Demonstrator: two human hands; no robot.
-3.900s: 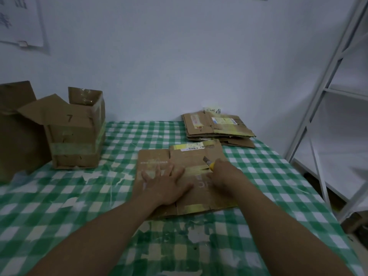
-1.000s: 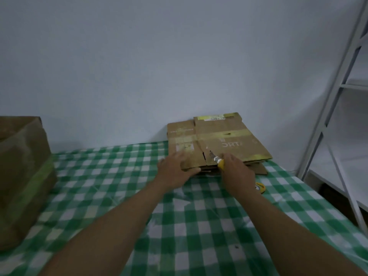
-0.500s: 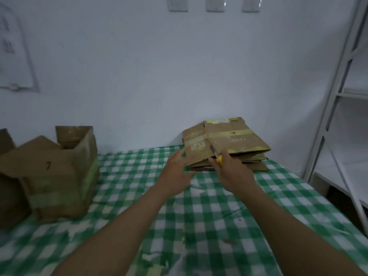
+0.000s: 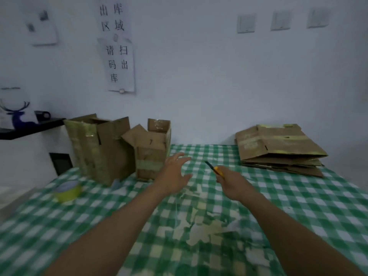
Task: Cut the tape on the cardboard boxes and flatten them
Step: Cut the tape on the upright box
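Standing at the back left of the green-and-white checked tabletop (image 4: 298, 206), just beside a taller brown cardboard box (image 4: 103, 148), the small brown cardboard box marked 7 (image 4: 152, 154), top flaps open and pale green tape (image 4: 149, 165) round its base, looks the next to cut. The left hand (image 4: 173, 177) hovers just short of it, fingers (image 4: 178, 156) spread and empty. Best to grip a side wall, draw the box to the middle and tip its taped seam up, with the right hand (image 4: 232, 183), fingers clamped round the yellow utility knife (image 4: 216, 169), pointing the blade away from the left.
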